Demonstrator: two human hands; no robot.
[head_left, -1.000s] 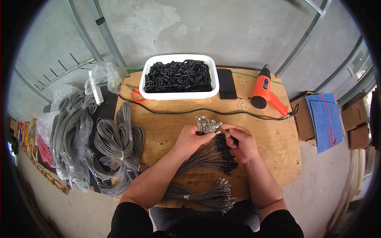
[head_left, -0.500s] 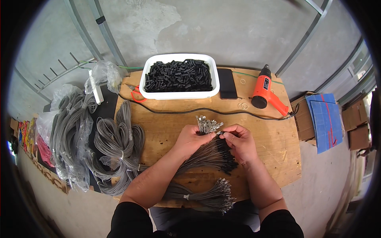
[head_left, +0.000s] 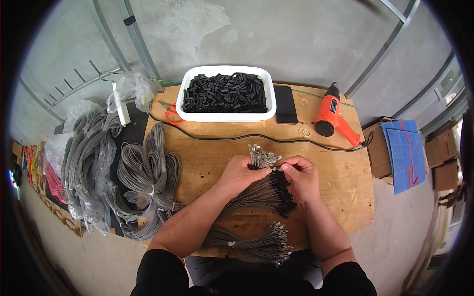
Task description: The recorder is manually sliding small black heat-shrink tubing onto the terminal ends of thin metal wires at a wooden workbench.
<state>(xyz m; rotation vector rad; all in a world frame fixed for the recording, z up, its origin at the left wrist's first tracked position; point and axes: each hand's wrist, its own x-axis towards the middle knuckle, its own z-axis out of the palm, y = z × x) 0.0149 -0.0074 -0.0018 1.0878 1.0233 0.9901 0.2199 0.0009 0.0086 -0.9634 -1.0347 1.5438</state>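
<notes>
My left hand is closed around a bundle of thin grey cables near its upper end, where bare metal terminals fan out above the thumb. Close to its thumb tip, my right hand pinches a small black sleeve at the end of one wire; the fingers mostly hide it. Below both hands, more grey cables spread to the right, their ends covered with black sleeves. A second tied cable bundle with bare metal ends lies at the table's near edge.
Behind the hands stands a white tub of short black tubes. A black phone, orange heat gun and red-handled pliers lie around it. A black cord crosses the table. Coiled grey cables fill the left.
The view has shifted slightly. Both hands stay together at the terminals, and the right fingertips have closed in on the wire end by the left thumb.
</notes>
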